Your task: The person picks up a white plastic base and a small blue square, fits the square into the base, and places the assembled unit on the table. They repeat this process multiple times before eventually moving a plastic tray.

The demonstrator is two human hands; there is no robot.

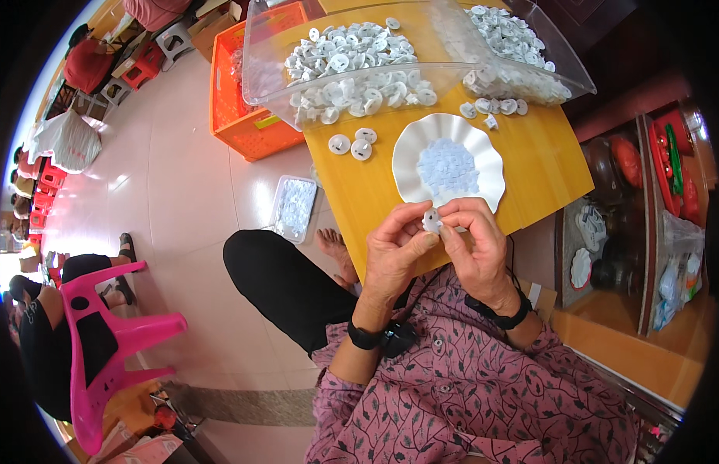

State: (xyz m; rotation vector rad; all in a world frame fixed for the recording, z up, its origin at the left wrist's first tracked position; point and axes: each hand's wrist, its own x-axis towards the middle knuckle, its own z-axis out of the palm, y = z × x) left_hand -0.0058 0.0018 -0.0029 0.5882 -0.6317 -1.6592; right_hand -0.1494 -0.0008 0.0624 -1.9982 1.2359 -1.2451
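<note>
Just past the near edge of the yellow table, my left hand and my right hand meet with fingertips pinched on one small white plastic part. Dark holes show in its face; my fingers cover the rest. Right beyond my hands, a white scalloped plate holds a heap of small pale bluish-white flat pieces. Several loose white round plastic parts lie left of the plate. More of that kind lie at its far right.
Two clear plastic bins, one left and one right, hold many white round parts at the table's far side. An orange crate stands left of the table. On the floor is a clear tray of pale pieces. Shelves flank the right; a pink stool is left.
</note>
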